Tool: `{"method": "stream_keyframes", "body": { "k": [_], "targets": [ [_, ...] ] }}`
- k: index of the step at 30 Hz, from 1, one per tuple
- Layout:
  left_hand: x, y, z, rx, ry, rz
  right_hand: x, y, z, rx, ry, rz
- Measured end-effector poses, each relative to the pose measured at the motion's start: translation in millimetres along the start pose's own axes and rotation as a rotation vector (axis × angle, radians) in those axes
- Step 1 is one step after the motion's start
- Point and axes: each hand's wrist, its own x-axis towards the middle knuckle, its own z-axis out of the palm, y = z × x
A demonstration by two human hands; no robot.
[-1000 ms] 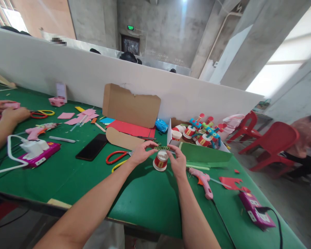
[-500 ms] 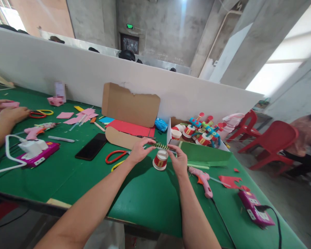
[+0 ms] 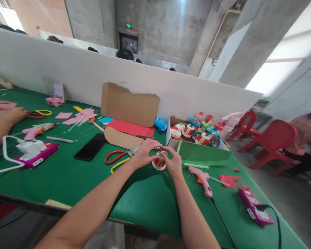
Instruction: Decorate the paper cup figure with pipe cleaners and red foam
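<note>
A small red and white paper cup (image 3: 158, 164) stands upside down on the green table (image 3: 145, 197). My left hand (image 3: 143, 153) and my right hand (image 3: 172, 162) are pinched together just above it. Between their fingertips is a short green and yellow coiled paper spring (image 3: 157, 149), squeezed short over the cup's top. Both hands close on the spring, one at each end.
Red and yellow scissors (image 3: 118, 159) and a black phone (image 3: 91, 147) lie to the left. A pink glue gun (image 3: 202, 179) and a purple power strip (image 3: 254, 208) lie to the right. A white box (image 3: 197, 133) of finished cup figures stands behind. Another person's hand (image 3: 9, 115) works at far left.
My hands have come closer together, pressing the stretched spring short, and have dropped onto the top of the cup.
</note>
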Motion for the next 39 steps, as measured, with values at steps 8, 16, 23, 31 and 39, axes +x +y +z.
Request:
{"method": "stream_keyframes", "body": {
  "k": [8,16,23,31,39],
  "targets": [
    [-3,-9,1.1,-0.049,-0.011,-0.158,1,-3,-1,0.016,-0.038,0.045],
    [-3,-5,2.2,-0.187,0.005,-0.212,2,-2,-4,-0.006,-0.030,0.015],
    [-1,-7,4.7,-0.236,-0.033,-0.290,1,-4,-3,-0.012,-0.067,-0.024],
    [0,-9,5.4,-0.262,0.018,-0.304,8,-9,-15,-0.008,-0.015,0.040],
    [1,-13,10.0,-0.470,0.052,-0.412,-35,-16,-129,-0.583,0.090,0.193]
  ]
}}
